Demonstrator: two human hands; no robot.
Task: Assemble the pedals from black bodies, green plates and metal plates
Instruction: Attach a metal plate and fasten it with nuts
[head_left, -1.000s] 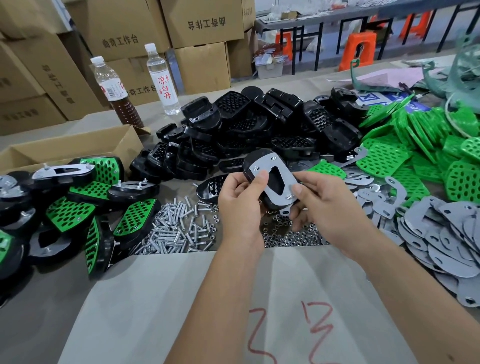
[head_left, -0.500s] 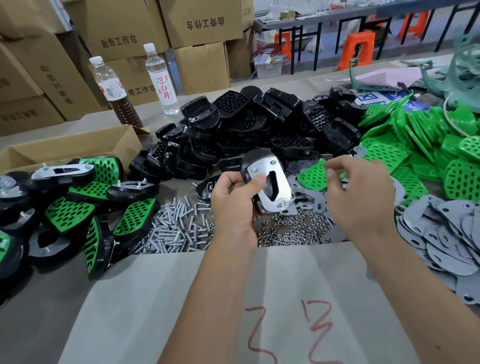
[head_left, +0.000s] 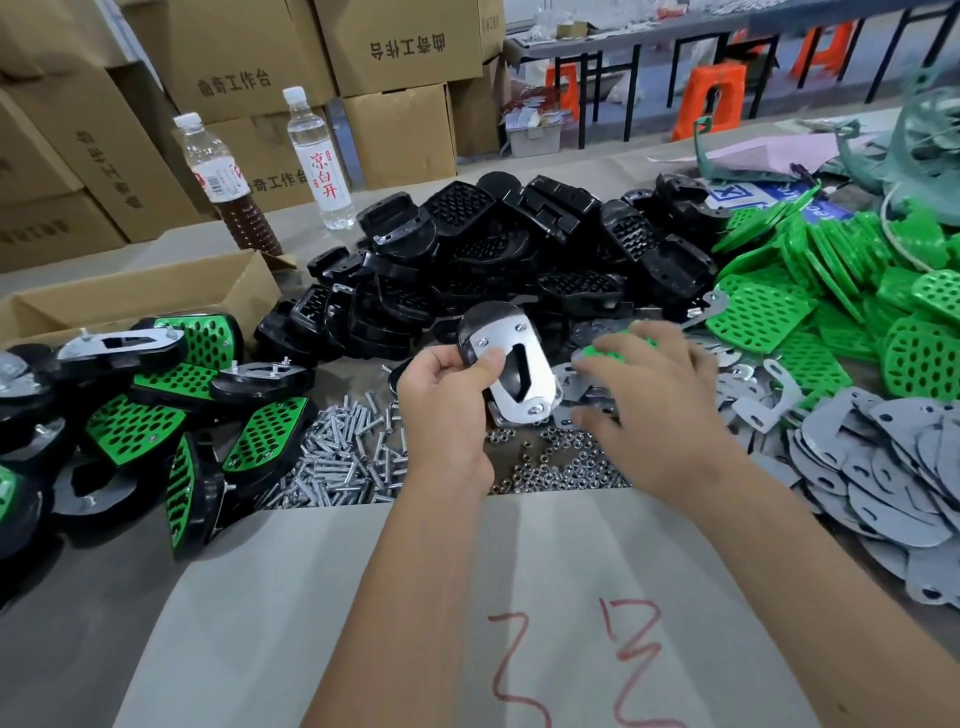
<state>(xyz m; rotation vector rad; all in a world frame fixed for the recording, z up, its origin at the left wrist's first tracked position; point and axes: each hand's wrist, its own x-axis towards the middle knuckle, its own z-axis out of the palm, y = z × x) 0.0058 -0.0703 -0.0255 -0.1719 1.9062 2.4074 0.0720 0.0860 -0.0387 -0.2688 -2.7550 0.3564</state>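
My left hand grips a black pedal body with a shiny metal plate screwed on its face, held tilted above the table. My right hand is beside it to the right, blurred, fingers spread low over small metal brackets and a green plate; whether it holds anything is unclear. A heap of black bodies lies behind. Green plates pile at the right, grey metal plates at the near right. Finished pedals lie at the left.
Loose screws and nuts lie just beyond a white sheet with red marks. Two bottles and cardboard boxes stand at the back. An open carton sits at the left.
My right hand let go of the pedal, swung right to the green plates, then came back down over the brackets. My left hand kept holding the pedal and tilted it.
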